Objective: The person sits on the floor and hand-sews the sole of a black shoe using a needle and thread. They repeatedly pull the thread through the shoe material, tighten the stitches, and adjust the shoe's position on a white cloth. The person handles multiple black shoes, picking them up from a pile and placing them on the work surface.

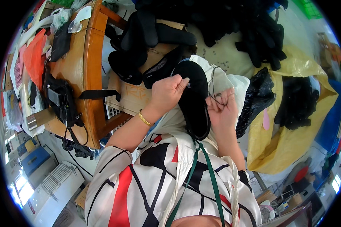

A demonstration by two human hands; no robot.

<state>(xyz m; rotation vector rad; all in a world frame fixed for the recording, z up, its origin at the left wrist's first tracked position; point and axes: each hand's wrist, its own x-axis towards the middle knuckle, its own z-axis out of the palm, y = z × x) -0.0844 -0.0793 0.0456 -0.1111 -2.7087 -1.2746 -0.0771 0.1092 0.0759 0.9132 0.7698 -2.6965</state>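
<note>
A black cloth shoe (pixel 193 100) lies lengthwise over my lap, with a small pale mark near its upper left edge. My left hand (pixel 168 92) is closed in a pinch at that edge, its thumb and fingertip beside the mark. Whatever lies between those fingers is too small to make out. On the shoe's other side, my right hand (pixel 222 108) has its fingers curled round a dark thread (pixel 213 75), which loops up above it over the white cloth (pixel 236 84). A gold bracelet circles my left wrist.
Several black shoes (pixel 130 62) are piled on a cardboard box (pixel 130 92) ahead. A wooden table (pixel 91 68) with a black bag (pixel 60 98) stands at left. At right are a black plastic bag (pixel 255 100) and a yellow sack (pixel 265 151) holding dark items.
</note>
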